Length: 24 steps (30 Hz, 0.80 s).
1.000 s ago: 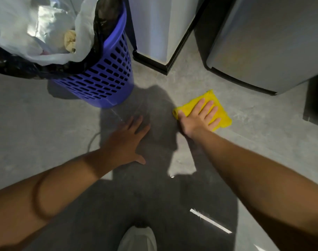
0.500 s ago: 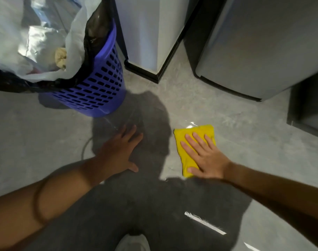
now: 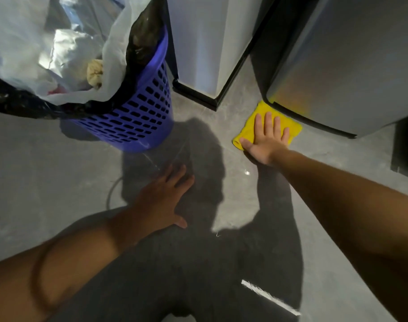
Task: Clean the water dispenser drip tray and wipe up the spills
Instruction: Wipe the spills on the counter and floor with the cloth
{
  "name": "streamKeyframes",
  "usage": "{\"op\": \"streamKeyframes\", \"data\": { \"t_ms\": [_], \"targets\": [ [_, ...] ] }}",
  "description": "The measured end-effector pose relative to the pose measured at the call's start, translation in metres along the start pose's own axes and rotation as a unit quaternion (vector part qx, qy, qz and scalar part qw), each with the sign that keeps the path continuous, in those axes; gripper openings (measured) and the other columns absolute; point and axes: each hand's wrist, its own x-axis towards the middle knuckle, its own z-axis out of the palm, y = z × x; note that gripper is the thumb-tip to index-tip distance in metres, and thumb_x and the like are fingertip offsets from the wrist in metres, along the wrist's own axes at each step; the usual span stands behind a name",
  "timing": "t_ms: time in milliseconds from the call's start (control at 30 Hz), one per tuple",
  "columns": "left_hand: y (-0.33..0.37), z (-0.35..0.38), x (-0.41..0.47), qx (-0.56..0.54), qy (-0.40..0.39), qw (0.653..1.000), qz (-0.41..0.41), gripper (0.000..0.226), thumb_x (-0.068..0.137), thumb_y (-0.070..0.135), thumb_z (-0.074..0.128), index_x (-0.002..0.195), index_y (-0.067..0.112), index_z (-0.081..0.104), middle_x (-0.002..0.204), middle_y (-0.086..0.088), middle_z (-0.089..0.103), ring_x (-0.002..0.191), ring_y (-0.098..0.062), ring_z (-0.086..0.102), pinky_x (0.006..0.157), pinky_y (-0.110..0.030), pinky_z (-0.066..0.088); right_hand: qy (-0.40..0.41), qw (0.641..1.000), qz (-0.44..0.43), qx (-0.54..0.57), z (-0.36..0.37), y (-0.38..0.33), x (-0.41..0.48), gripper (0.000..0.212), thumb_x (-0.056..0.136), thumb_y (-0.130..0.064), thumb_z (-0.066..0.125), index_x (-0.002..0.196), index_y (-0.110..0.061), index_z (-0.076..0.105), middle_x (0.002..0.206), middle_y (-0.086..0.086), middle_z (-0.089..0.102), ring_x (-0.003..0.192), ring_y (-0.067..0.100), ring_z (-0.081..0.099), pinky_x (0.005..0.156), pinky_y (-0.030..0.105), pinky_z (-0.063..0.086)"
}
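right hand [image 3: 267,138] flat, fingers spread, pressing folded yellow microfibre cloth [image 3: 268,123] onto grey concrete floor [image 3: 221,126], cloth corner touching base of silver metal cabinet [image 3: 337,77]. left hand [image 3: 162,201] splayed flat on floor near purple perforated plastic bin [image 3: 133,122].

The grey floor [image 3: 47,182] carries a purple perforated basket [image 3: 133,122] at upper left, two grey appliance bases behind, and a yellow cloth [image 3: 251,126] lying flat at the right-hand appliance's [image 3: 337,66] foot. Both hands press flat on it, the right hand [image 3: 267,140] over the cloth, the left hand [image 3: 161,201] on bare floor.
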Motion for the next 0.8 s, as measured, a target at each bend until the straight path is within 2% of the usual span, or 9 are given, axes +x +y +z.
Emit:
{"op": "streamKeyframes", "data": {
  "t_ms": [133,233,333,367,433,567,633,733,800],
  "targets": [
    [0.002,-0.011,-0.002,-0.007,-0.036,0.999,-0.01,0.132,0.057,0.076,0.081,0.163,0.032,0.016,0.174,-0.003,0.005,0.158,-0.037,0.009,0.122,-0.048,0.026,0.013,0.984,-0.154,-0.09,0.021,-0.016,-0.043,0.087,0.096,-0.07,0.023,0.164,-0.027,-0.01,0.173,0.006,-0.015,0.158,0.033,-0.015,0.126,0.058,-0.005],
    [0.008,-0.022,-0.002,-0.005,-0.053,0.998,-0.019,0.13,0.059,0.072,0.083,0.163,0.032,0.015,0.174,-0.003,0.004,0.157,-0.036,0.013,0.119,-0.049,0.032,-0.01,0.968,-0.222,-0.115,0.05,-0.001,-0.117,0.088,0.097,-0.069,0.028,0.165,-0.023,-0.002,0.173,0.009,-0.008,0.159,0.036,-0.009,0.125,0.061,0.003],
    [0.019,-0.03,0.001,-0.012,-0.053,0.998,-0.028,0.13,0.061,0.064,0.087,0.163,0.031,0.014,0.174,0.0,0.003,0.156,-0.034,0.017,0.116,-0.05,0.036,0.007,0.97,-0.224,-0.096,0.084,0.025,-0.199,0.087,0.094,-0.07,0.036,0.162,-0.017,0.027,0.17,0.014,0.019,0.156,0.042,0.017,0.12,0.065,0.025],
    [0.024,-0.031,0.004,-0.01,-0.053,0.998,-0.021,0.132,0.061,0.063,0.088,0.163,0.03,0.012,0.174,-0.001,0.001,0.157,-0.033,0.014,0.117,-0.05,0.035,0.017,0.978,-0.195,-0.076,0.094,0.037,-0.224,0.086,0.092,-0.069,0.041,0.16,-0.017,0.035,0.167,0.014,0.027,0.153,0.042,0.024,0.117,0.066,0.03],
    [0.033,-0.03,0.012,0.002,-0.055,0.998,-0.005,0.137,0.06,0.062,0.089,0.164,0.027,0.005,0.173,-0.003,-0.003,0.158,-0.034,0.006,0.121,-0.051,0.027,0.014,0.995,-0.091,-0.025,0.11,0.062,-0.266,0.089,0.088,-0.07,0.044,0.159,-0.017,0.037,0.167,0.013,0.028,0.154,0.04,0.023,0.118,0.065,0.03],
    [0.05,-0.029,0.032,0.046,-0.057,0.997,-0.01,0.144,0.054,0.066,0.089,0.162,0.025,0.003,0.171,-0.007,-0.004,0.157,-0.04,0.005,0.12,-0.059,0.029,-0.001,0.986,0.147,0.08,0.129,0.094,-0.323,0.105,0.088,-0.084,0.021,0.158,-0.007,0.036,0.165,0.021,0.031,0.15,0.048,0.031,0.112,0.068,0.032],
    [0.056,-0.03,0.044,0.069,-0.074,0.995,-0.006,0.149,0.051,0.066,0.09,0.162,0.023,0.0,0.169,-0.01,-0.005,0.156,-0.043,0.006,0.118,-0.06,0.031,-0.006,0.967,0.214,0.135,0.128,0.109,-0.32,0.118,0.079,-0.094,0.01,0.163,-0.011,0.023,0.17,0.017,0.019,0.155,0.045,0.02,0.118,0.066,0.022],
    [0.062,-0.031,0.056,0.077,-0.107,0.991,0.009,0.154,0.049,0.062,0.093,0.161,0.02,-0.004,0.168,-0.011,-0.011,0.154,-0.048,0.006,0.12,-0.06,0.028,0.01,0.935,0.298,0.193,0.111,0.152,-0.268,0.112,0.078,-0.094,0.025,0.163,-0.03,-0.01,0.173,0.005,-0.014,0.159,0.031,-0.013,0.125,0.059,-0.003],
    [0.063,-0.029,0.06,0.084,-0.113,0.99,0.011,0.155,0.05,0.061,0.093,0.162,0.02,-0.005,0.17,-0.011,-0.011,0.154,-0.05,0.006,0.121,-0.06,0.025,0.031,0.928,0.324,0.181,0.088,0.187,-0.22,0.107,0.084,-0.087,0.033,0.162,-0.031,-0.014,0.173,0.004,-0.017,0.158,0.03,-0.017,0.125,0.059,-0.005]
  ]
}}
